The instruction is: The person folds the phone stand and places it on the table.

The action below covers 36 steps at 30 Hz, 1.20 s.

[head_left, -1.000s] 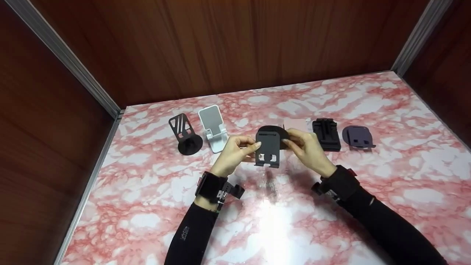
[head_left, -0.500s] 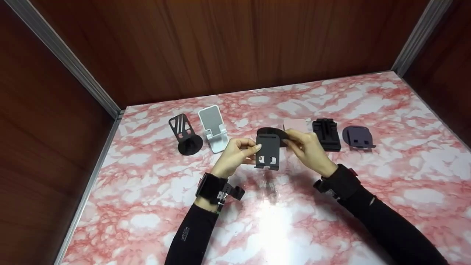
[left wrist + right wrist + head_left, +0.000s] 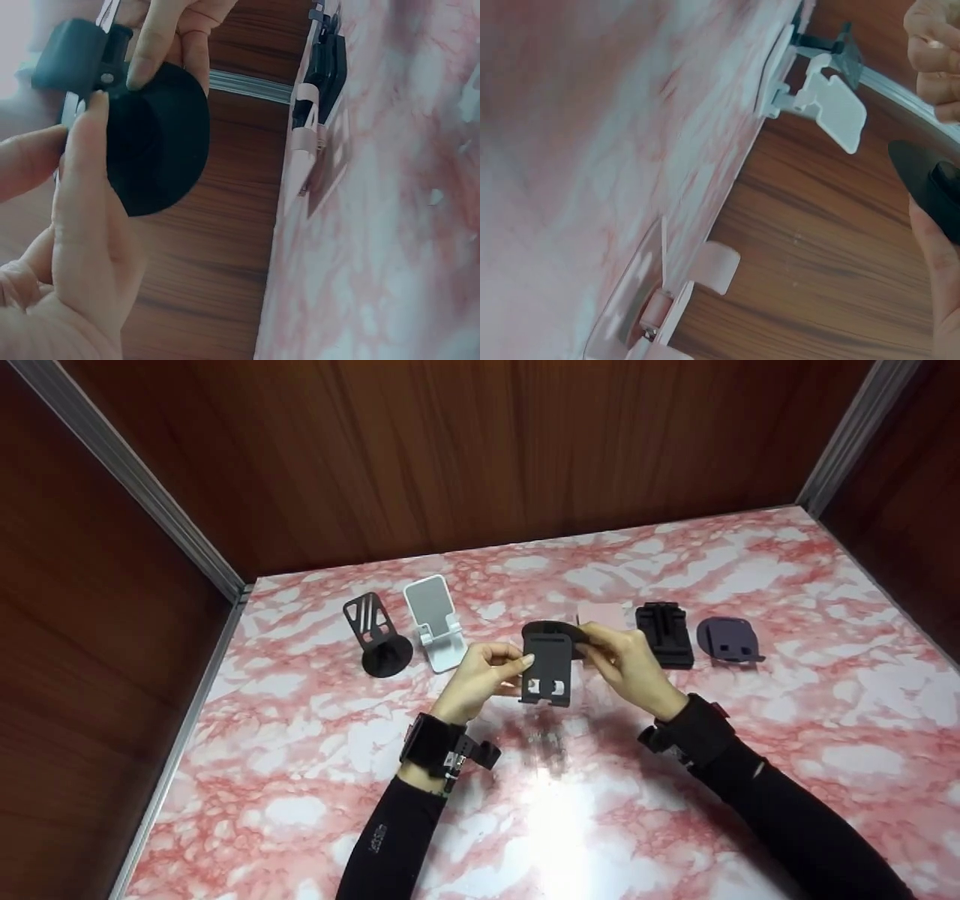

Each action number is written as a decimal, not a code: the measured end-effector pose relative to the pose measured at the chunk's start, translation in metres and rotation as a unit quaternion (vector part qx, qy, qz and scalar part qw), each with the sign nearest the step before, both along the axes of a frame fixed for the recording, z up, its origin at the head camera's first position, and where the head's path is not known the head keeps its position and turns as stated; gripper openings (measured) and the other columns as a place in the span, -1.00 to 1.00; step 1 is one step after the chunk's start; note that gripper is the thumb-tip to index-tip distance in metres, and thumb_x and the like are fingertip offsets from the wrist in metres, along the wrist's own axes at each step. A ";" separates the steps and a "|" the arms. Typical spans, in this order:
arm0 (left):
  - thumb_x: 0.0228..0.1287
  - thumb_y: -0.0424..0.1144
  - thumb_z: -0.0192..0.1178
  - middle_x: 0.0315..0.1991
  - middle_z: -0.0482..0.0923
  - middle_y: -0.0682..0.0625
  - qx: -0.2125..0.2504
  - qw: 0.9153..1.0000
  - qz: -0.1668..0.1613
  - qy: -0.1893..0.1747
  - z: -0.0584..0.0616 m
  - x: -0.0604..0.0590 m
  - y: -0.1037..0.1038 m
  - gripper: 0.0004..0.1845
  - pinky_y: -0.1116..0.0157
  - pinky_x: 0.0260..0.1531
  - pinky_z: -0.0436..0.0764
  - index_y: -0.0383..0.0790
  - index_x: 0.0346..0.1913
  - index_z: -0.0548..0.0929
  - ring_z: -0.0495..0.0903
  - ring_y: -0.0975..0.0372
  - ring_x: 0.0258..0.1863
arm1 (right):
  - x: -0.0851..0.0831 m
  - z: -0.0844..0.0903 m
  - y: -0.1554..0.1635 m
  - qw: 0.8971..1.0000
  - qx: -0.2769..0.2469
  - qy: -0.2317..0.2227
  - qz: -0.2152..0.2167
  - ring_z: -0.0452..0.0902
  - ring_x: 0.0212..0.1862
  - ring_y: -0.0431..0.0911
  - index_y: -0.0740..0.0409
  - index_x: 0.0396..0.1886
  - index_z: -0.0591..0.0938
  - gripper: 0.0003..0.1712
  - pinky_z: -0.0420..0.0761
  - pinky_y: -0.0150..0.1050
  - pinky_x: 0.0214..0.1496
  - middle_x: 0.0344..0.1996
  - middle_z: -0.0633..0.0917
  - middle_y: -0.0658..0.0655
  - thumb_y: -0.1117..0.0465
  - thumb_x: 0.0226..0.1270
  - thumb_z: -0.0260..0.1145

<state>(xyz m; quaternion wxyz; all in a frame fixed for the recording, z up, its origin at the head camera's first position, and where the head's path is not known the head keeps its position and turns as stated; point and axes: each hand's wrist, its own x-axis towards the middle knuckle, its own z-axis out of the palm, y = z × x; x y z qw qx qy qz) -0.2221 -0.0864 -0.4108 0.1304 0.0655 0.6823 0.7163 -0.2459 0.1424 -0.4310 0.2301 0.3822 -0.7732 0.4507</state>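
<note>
A dark phone stand (image 3: 548, 666) is held up off the worktop (image 3: 292, 810), near the middle of the frame in the head view. Its flat plate faces the camera, with a narrow slot near the upper edge, two squarish cut-outs lower down and a notched lip at the bottom. The rounded black base (image 3: 169, 150) fans out behind the plate's top. The left hand (image 3: 480, 675) pinches the plate; the right hand (image 3: 622, 660) grips the base.

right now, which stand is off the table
The dark grey slotted stand, the only one held, between left hand and right hand, above the pink marbled table.
</note>
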 end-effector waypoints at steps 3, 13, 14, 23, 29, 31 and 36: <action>0.31 -0.42 0.24 -0.53 0.58 0.07 -0.015 0.999 0.014 0.030 0.005 0.002 0.002 -0.90 0.40 -0.50 0.72 -0.44 -0.30 0.63 0.62 0.35 -0.58 | 0.000 0.003 -0.001 0.999 -0.021 -0.048 0.000 0.67 -0.39 -0.32 0.38 -0.20 0.68 -0.84 0.69 -0.48 -0.39 -0.33 0.80 0.25 0.55 0.29 0.25; 0.26 -0.18 0.34 0.02 0.55 -0.16 -0.128 0.972 0.079 0.180 0.014 0.009 0.003 -0.56 0.18 0.02 0.64 -0.27 0.13 0.50 0.57 0.18 -0.09 | 0.005 0.013 -0.005 0.963 -0.109 -0.243 0.034 0.71 -0.32 -0.34 0.56 -0.02 0.59 -0.75 0.74 -0.40 -0.26 -0.22 0.75 0.42 0.58 0.34 0.15; 0.28 -0.17 0.33 0.10 0.53 -0.16 -0.121 0.975 0.073 0.172 0.014 0.009 0.003 -0.51 0.18 0.10 0.60 -0.25 0.20 0.48 0.56 0.15 -0.01 | 0.005 0.014 -0.005 0.958 -0.116 -0.258 0.039 0.72 -0.31 -0.32 0.57 -0.01 0.58 -0.74 0.75 -0.39 -0.25 -0.22 0.76 0.36 0.58 0.35 0.14; 0.39 -0.21 0.18 0.17 0.53 -0.21 -0.011 0.996 0.005 0.084 0.011 0.007 0.005 -0.52 0.18 0.22 0.59 -0.30 0.30 0.43 0.57 0.13 0.10 | 0.006 0.013 -0.007 0.928 -0.153 -0.335 0.064 0.74 -0.24 -0.26 0.59 0.09 0.51 -0.69 0.76 -0.33 -0.18 -0.27 0.79 -0.20 0.54 0.39 0.12; 0.36 -0.30 0.17 0.04 0.57 -0.22 0.051 0.998 0.011 0.047 0.010 0.007 0.008 -0.54 0.14 0.11 0.67 -0.41 0.26 0.45 0.63 0.18 -0.06 | 0.009 0.013 -0.008 0.912 -0.158 -0.374 0.063 0.73 -0.26 -0.27 0.56 0.17 0.49 -0.64 0.75 -0.33 -0.15 -0.28 0.79 -0.15 0.50 0.42 0.11; 0.36 -0.32 0.18 0.00 0.59 -0.22 0.059 0.997 0.016 0.043 0.009 0.007 0.008 -0.55 0.14 0.10 0.68 -0.43 0.25 0.46 0.65 0.18 -0.07 | 0.010 0.014 -0.008 0.905 -0.158 -0.388 0.072 0.73 -0.24 -0.26 0.50 0.19 0.49 -0.64 0.75 -0.32 -0.12 -0.26 0.79 -0.14 0.47 0.45 0.10; 0.35 -0.32 0.19 -0.04 0.64 -0.18 0.064 0.997 0.028 0.038 0.006 0.006 0.008 -0.57 0.13 0.09 0.68 -0.43 0.23 0.49 0.66 0.19 -0.07 | 0.013 0.016 -0.006 0.862 -0.192 -0.451 0.125 0.71 -0.15 -0.21 0.43 0.23 0.46 -0.58 0.73 -0.29 -0.01 -0.17 0.77 -0.03 0.22 0.57 0.06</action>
